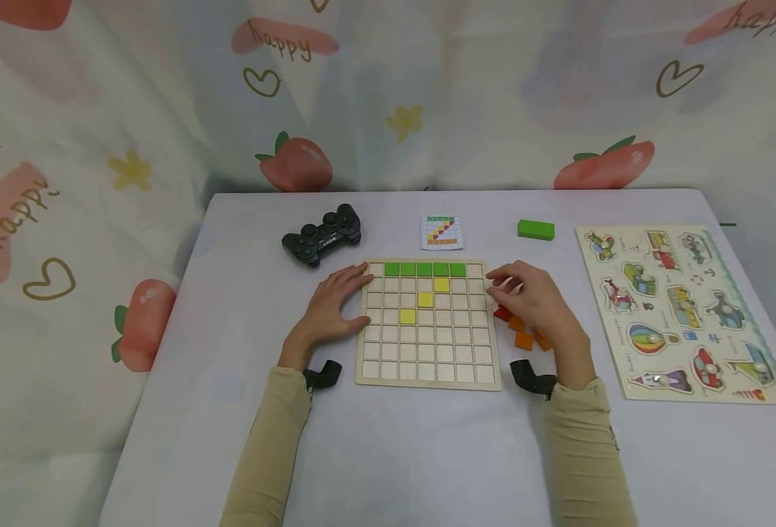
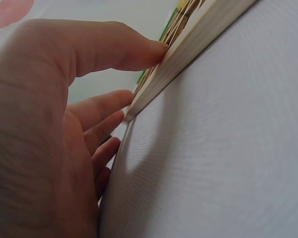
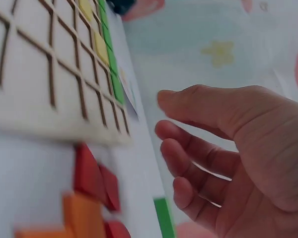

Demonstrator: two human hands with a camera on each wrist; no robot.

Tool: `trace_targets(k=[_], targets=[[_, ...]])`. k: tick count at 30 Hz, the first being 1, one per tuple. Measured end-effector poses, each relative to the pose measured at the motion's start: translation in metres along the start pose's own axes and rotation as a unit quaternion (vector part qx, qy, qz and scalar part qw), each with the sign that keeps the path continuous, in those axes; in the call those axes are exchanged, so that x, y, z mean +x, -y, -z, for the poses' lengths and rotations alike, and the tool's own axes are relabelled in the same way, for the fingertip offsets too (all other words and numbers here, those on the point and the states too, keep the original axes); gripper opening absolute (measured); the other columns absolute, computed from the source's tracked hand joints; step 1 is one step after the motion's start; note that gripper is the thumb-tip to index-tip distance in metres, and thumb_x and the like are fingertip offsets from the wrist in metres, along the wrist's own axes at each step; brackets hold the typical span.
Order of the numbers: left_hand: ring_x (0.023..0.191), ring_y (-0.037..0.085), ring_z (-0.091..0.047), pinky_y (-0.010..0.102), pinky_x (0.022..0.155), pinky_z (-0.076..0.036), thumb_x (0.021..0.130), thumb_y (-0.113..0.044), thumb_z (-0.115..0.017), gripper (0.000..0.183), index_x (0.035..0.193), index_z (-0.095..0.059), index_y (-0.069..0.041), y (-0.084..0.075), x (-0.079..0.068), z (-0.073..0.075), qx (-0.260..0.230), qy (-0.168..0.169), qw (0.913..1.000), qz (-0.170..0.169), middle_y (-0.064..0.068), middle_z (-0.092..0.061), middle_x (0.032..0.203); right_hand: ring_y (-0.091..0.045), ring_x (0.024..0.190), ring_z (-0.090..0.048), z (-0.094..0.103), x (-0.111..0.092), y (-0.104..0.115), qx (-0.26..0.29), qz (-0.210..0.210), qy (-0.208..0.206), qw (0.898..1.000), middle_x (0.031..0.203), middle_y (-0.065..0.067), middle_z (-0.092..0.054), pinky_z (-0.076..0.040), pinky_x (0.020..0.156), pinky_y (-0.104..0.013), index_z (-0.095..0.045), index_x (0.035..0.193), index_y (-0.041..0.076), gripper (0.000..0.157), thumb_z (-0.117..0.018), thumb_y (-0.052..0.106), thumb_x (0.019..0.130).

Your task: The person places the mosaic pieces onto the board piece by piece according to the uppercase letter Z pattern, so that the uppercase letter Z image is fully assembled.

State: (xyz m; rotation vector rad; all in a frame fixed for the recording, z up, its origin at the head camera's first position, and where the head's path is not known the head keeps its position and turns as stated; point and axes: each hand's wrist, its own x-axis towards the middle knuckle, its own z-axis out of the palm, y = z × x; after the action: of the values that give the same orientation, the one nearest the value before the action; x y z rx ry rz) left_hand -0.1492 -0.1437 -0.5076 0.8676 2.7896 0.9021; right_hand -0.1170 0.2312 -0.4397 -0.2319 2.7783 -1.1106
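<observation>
A wooden grid board lies on the table, with a row of several green square tiles along its far side. Three yellow tiles sit diagonally below that row. My left hand rests at the board's left edge; in the left wrist view its thumb touches the rim and the other fingers extend along it. Over the board's right edge hovers my right hand, fingers loosely bent, nothing visible between thumb and fingertips. Beneath it lie loose red tiles and orange tiles, partly hidden by the hand.
Behind the board are a black game controller, a small pattern card showing a coloured grid, and a green block. At the right lies a picture puzzle board with vehicle pieces. A printed curtain hangs beyond the table's far edge.
</observation>
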Motion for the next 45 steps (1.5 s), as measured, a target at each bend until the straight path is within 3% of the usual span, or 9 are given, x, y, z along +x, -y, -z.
trace_targets(k=[4,9,14,20,22,27,31,40,45], targets=[[0.145,0.024,-0.026,0.052,0.113,-0.026,0.077,-0.045,-0.064,0.078,0.147,-0.047,-0.016,0.0,0.0,0.0,0.0,0.0,1.0,0.002,0.001,-0.031,0.16,-0.031,0.092,-0.058,0.024,-0.011,-0.018,-0.012,-0.076,0.031,0.997,0.107,-0.017,-0.062,-0.054,0.069,-0.03,-0.065,0.119,0.001,0.033,-0.068,0.019,0.092],[0.145,0.024,-0.026,0.053,0.113,-0.026,0.078,-0.045,-0.065,0.078,0.147,-0.047,-0.016,0.0,-0.001,-0.001,0.001,0.0,1.0,0.002,0.001,-0.031,0.16,-0.032,0.092,-0.053,0.042,-0.021,-0.036,-0.021,-0.125,0.07,0.989,0.101,-0.017,-0.062,-0.051,0.067,-0.029,-0.065,0.116,-0.001,0.035,-0.072,0.02,0.089],[0.146,0.024,-0.025,0.052,0.113,-0.026,0.078,-0.047,-0.063,0.079,0.148,-0.046,-0.016,0.001,-0.002,-0.001,0.008,0.004,0.9999,0.008,0.0,-0.029,0.161,-0.03,0.088,-0.053,0.046,-0.022,-0.046,-0.023,-0.142,0.087,0.986,0.097,-0.014,-0.062,-0.05,0.067,-0.03,-0.065,0.113,0.0,0.037,-0.074,0.024,0.086],[0.146,0.024,-0.025,0.052,0.113,-0.025,0.078,-0.046,-0.064,0.078,0.148,-0.046,-0.016,-0.001,-0.003,0.001,-0.001,0.0,1.0,0.008,0.0,-0.03,0.16,-0.031,0.087,-0.054,0.042,-0.021,-0.05,-0.053,-0.14,0.0,0.989,0.098,-0.017,-0.062,-0.048,0.064,-0.03,-0.064,0.114,0.001,0.033,-0.069,0.025,0.092],[0.146,0.024,-0.025,0.052,0.113,-0.025,0.078,-0.045,-0.064,0.078,0.148,-0.046,-0.016,-0.001,-0.003,0.002,0.001,0.0,1.0,0.008,0.0,-0.03,0.16,-0.031,0.089,-0.054,0.042,-0.021,-0.051,-0.051,-0.145,-0.011,0.988,0.101,-0.018,-0.062,-0.048,0.066,-0.03,-0.064,0.116,0.001,0.036,-0.069,0.027,0.092],[0.146,0.024,-0.025,0.052,0.113,-0.026,0.077,-0.044,-0.065,0.078,0.148,-0.046,-0.016,-0.004,-0.003,0.003,0.002,0.003,0.9999,0.013,0.001,-0.03,0.16,-0.033,0.094,-0.051,0.047,-0.024,-0.053,-0.03,-0.162,0.035,0.986,0.105,-0.02,-0.059,-0.048,0.069,-0.031,-0.062,0.121,-0.002,0.045,-0.073,0.027,0.089],[0.146,0.024,-0.024,0.052,0.112,-0.026,0.077,-0.043,-0.065,0.078,0.148,-0.046,-0.015,-0.005,-0.002,0.004,0.003,0.004,0.9999,0.013,0.002,-0.03,0.16,-0.033,0.093,-0.049,0.047,-0.024,-0.053,-0.032,-0.172,0.044,0.984,0.102,-0.02,-0.057,-0.048,0.069,-0.032,-0.061,0.122,-0.003,0.045,-0.073,0.025,0.089],[0.146,0.023,-0.024,0.051,0.113,-0.025,0.078,-0.044,-0.065,0.079,0.148,-0.045,-0.016,-0.004,-0.001,0.003,0.007,0.012,0.9998,0.017,0.0,-0.03,0.16,-0.035,0.096,-0.053,0.032,-0.016,-0.03,-0.038,-0.115,0.019,0.992,0.108,-0.021,-0.056,-0.05,0.07,-0.033,-0.062,0.12,0.001,0.037,-0.071,0.02,0.089],[0.146,0.023,-0.024,0.051,0.113,-0.025,0.078,-0.044,-0.065,0.079,0.148,-0.046,-0.015,-0.004,0.0,0.002,0.005,0.01,0.9998,0.016,0.001,-0.03,0.16,-0.03,0.091,-0.057,0.002,-0.005,-0.002,-0.022,-0.014,0.012,1.0,0.106,-0.016,-0.06,-0.051,0.07,-0.035,-0.066,0.115,-0.002,0.034,-0.075,0.015,0.086]])
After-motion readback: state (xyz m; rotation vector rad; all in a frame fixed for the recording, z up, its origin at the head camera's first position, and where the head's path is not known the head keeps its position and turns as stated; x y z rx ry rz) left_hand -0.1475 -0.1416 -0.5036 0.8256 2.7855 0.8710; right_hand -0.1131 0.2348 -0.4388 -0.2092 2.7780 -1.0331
